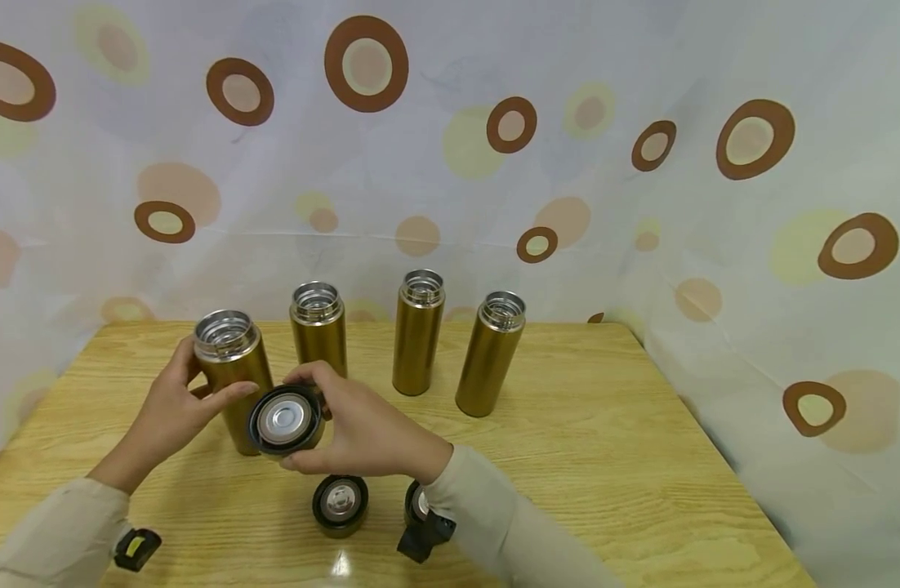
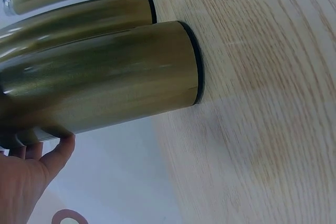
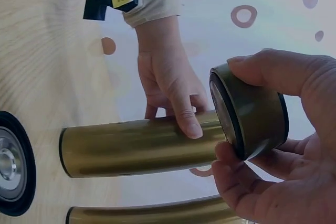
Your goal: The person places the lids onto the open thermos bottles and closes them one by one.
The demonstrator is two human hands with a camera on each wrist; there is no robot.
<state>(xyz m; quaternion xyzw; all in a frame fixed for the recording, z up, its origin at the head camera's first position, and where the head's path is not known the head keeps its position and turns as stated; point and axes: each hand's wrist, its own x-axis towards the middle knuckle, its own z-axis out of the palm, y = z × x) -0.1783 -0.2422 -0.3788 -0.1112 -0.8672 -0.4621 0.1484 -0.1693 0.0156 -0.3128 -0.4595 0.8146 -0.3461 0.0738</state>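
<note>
My left hand (image 1: pixel 172 400) grips the leftmost gold thermos bottle (image 1: pixel 233 371) near its top, thumb in front and fingers behind. The bottle stands upright on the table, its steel mouth uncovered. In my right hand (image 1: pixel 369 425) is a round gold thermos lid (image 1: pixel 284 419), pinched between thumb and fingers, its steel underside turned toward the head camera. This lid overlaps the bottle's front in the head view. The right wrist view shows the lid (image 3: pixel 252 111) side-on, close to the bottle (image 3: pixel 136 148) and my left hand (image 3: pixel 170 80).
Three more uncapped gold bottles stand behind: one (image 1: pixel 319 331) just right of the gripped bottle, then another (image 1: pixel 418 335) and a third (image 1: pixel 492 351). Two lids lie underside up on the wooden table (image 1: pixel 604 457): one lid (image 1: pixel 340 502) and another (image 1: pixel 418 500), partly behind my right sleeve.
</note>
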